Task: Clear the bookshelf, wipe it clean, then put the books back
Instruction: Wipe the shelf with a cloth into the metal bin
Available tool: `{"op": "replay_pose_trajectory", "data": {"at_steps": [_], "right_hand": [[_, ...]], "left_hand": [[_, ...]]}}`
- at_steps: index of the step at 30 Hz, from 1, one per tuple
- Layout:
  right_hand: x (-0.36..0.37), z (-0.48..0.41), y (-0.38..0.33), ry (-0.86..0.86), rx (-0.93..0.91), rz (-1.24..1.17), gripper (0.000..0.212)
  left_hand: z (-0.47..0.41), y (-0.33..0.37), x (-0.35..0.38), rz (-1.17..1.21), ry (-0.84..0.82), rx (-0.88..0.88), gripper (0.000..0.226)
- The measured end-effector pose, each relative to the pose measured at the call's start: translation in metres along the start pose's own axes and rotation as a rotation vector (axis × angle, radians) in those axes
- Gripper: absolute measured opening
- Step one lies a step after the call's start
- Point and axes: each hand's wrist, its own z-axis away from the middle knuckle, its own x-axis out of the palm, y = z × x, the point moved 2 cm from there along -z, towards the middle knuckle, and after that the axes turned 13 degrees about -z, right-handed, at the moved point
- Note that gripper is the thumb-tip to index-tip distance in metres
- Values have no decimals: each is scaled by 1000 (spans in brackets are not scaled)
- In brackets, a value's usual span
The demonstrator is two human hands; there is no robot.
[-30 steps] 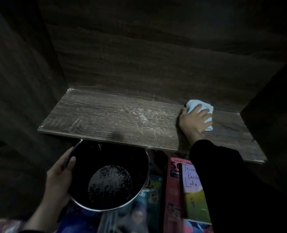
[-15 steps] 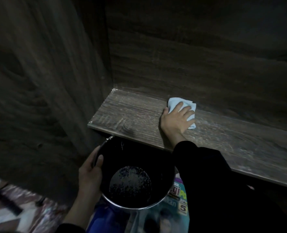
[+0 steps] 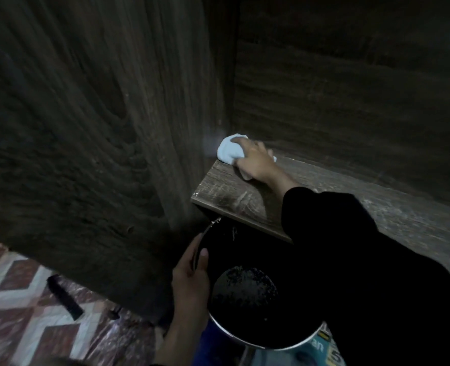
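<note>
Sweeping leftward, the right hand (image 3: 255, 163) has carried the crumpled pale blue cloth (image 3: 228, 151) into the left corner of the brown wooden shelf (image 3: 231, 198), mid-frame, grip clamped round it. Below, the left hand (image 3: 189, 277) has its grip pinching the round black metal-rimmed pot (image 3: 245, 294); wiping seems nearly finished.

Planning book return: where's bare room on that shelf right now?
Bare: the dark wood-grain shelf board right of the black sleeve, between back panel and front edge, plus its front-left strip. Crowded: the back-left corner, where the right hand holds the pale blue cloth, and below the front edge, where the left hand grips the dark round metal pot.
</note>
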Motion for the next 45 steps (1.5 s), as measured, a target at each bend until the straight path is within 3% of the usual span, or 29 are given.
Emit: {"op": "replay_pose_trajectory", "data": {"at_steps": [5, 9, 11, 13, 16, 20, 24, 32, 36, 38, 41, 43, 45], "right_hand": [[-11, -19, 0, -51, 64, -49, 55], [-31, -18, -3, -216, 24, -343, 47], [-41, -15, -2, -170, 3, -470, 47], [-41, -13, 0, -8, -19, -586, 47], [-21, -17, -3, 113, -34, -461, 45], [-1, -17, -13, 85, 127, -261, 49], [-13, -13, -17, -26, 140, -239, 48], [-5, 27, -16, -334, -136, -278, 51], [-12, 41, -21, -478, -130, -324, 56], [-18, 43, -18, -357, -85, -515, 55], [-13, 39, -6, -26, -9, -691, 48], [-2, 36, -7, 56, -4, -613, 45], [12, 34, -16, 14, 5, -422, 54]], "left_hand": [[-3, -5, -2, 2, 24, -19, 38], [-2, -4, 0, -11, 22, -10, 37], [-4, -4, -1, -21, 32, -4, 36], [-5, -5, -2, -18, 41, -19, 37], [-5, -7, -5, -14, 53, -28, 38], [-7, -6, -8, -43, 84, -2, 39], [-7, -4, -10, -66, 115, 22, 39], [-5, 4, -12, -66, 149, 56, 33], [-5, 2, -17, -90, 193, 39, 33], [-4, 2, -18, -94, 212, 48, 33], [-4, 4, -19, -73, 261, 31, 33], [-4, 5, -19, -64, 301, 20, 33], [-5, 6, -19, -53, 325, 12, 33]]}}
